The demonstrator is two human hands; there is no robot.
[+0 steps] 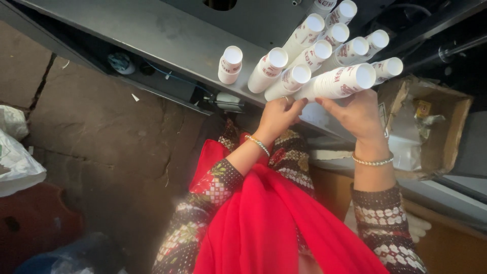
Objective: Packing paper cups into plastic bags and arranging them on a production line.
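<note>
Ten white paper-cup stacks (324, 50) stood on the grey metal shelf (167, 38), each a column of nested cups with red print on the side, seen from above so that the open white mouths faced the camera. One short stack (230, 64) stood alone to the left, apart from the others; the remaining nine crowded together to the right of it, running from near to far. A further one may have been hidden at the far edge; I could not tell.

The left hand (278, 117) was partly curled, its fingers bent up against the base of the near stacks at the shelf's front edge, touching them; whether it truly gripped one I could not tell. The right hand (358, 115) was half open, thumb and fingers wrapped round the lower side of the big near stack (339, 82), which leaned to the right. Each wrist wore a thin bangle, and both arms had patterned sleeves, with a red cloth (274, 223) hanging between them.

The shelf was part of a dark machine with a round hole at its far side and wires beneath its near lip. To the right sat an open cardboard box (441, 132) lined with clear plastic. To the left, the floor (101, 132) was cracked brown stone, with white plastic bags (15, 162) at the left edge.
</note>
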